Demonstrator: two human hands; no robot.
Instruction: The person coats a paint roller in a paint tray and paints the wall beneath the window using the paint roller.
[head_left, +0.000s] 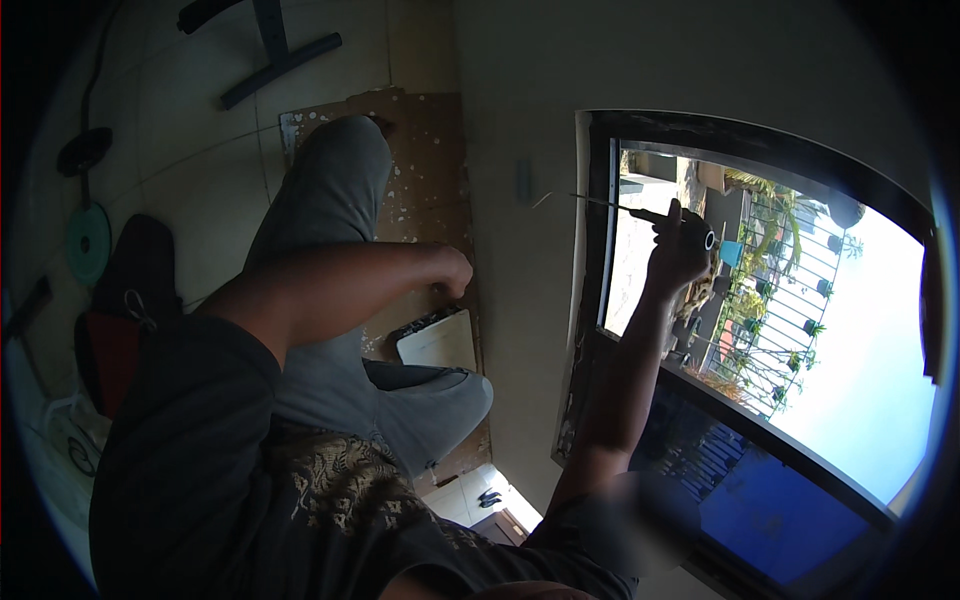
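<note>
My right hand is raised in front of the window and wraps around the dark handle of a small paint roller. Its thin metal rod runs left and bends at the end, beside a faint bluish sleeve against the pale wall. My left hand is curled closed near my bent legs, just above a shallow tray with a pale inside and a dark, smeared rim. Whatever its fingers may hold is hidden.
Brown sheeting spotted with white lies along the wall's foot. The dark-framed window stands open on my right, with plants and a fence outside. At left are a dark metal stand, a green weight plate and a black-and-red bag.
</note>
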